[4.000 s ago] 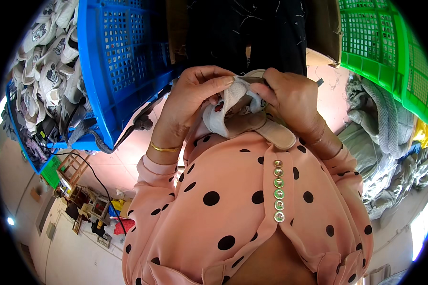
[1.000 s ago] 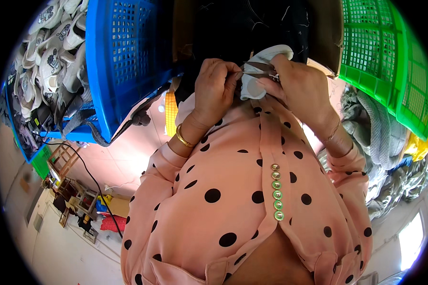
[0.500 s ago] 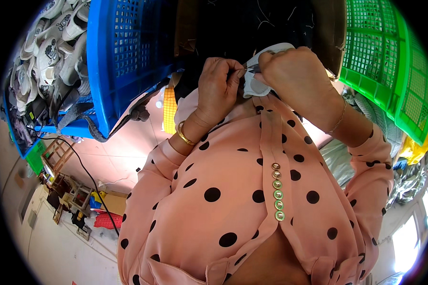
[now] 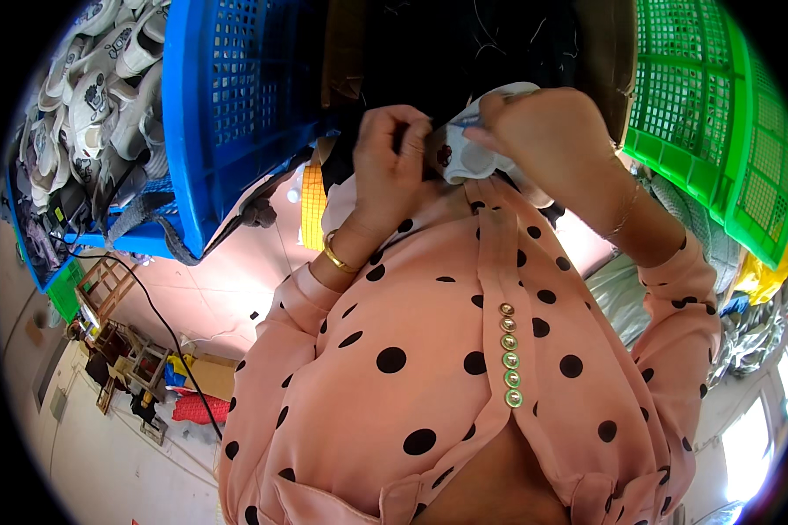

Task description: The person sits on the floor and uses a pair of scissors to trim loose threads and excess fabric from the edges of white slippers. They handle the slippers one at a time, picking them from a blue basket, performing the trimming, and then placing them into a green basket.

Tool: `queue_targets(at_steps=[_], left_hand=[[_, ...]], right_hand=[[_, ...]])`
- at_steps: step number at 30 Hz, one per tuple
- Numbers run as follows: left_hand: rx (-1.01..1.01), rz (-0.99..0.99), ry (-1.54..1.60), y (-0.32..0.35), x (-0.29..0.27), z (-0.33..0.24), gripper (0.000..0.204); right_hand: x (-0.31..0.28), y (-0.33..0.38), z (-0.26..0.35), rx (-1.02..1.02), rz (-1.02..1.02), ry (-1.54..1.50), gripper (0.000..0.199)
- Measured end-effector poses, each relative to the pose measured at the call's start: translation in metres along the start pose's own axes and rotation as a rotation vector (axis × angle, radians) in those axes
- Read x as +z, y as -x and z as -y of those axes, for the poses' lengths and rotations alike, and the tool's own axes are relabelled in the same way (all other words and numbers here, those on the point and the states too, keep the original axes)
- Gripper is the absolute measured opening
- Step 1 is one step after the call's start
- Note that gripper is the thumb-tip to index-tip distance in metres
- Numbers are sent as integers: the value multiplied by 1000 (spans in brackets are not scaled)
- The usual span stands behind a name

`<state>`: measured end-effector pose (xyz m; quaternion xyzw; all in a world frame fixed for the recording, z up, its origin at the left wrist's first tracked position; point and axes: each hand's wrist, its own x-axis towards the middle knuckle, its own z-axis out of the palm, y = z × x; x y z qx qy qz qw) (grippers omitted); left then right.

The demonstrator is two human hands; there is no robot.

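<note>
A white shoe upper (image 4: 475, 161), or a similar white fabric piece with a small dark red print, lies at my lap. My right hand (image 4: 547, 136) is closed over its right side, on a small pointed metal tool (image 4: 466, 122) that looks like thread snips. Most of the tool is hidden by the fingers. My left hand (image 4: 389, 156) hovers just left of the piece, apart from it. Its fingers are curled in and slightly blurred at the tips; I cannot make out what, if anything, they pinch.
At the left stands a blue plastic crate (image 4: 184, 131), with several white shoes (image 4: 92, 109) beyond it. A green crate (image 4: 740, 131) rises at the right. Between them, a cardboard box edge (image 4: 608, 61) borders dark material with loose threads. A black cable (image 4: 153, 302) hangs at left.
My left hand has drawn away to the left from the white piece and the tool tip, uncovering the dark red print. My right hand stays nearly in place.
</note>
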<state>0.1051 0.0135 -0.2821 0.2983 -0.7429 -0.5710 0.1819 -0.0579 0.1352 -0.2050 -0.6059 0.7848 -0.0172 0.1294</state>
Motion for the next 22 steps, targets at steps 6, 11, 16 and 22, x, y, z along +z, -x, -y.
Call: queue_targets(at_steps=[6,11,16,22], left_hand=[[-51,-113,5,-17,-29,-6,9],[473,-206,-562,-41,-38,-12,29],[441,-84,-459,-33,-28,-29,56],[192,266,28,-17,-23,-71,22]], right_hand=[[6,11,-32,231,-160,-192,49],[7,21,-50,168,31,-380,40],[4,32,-71,195,59,-617,29],[7,54,-93,352,-406,-1185,17]])
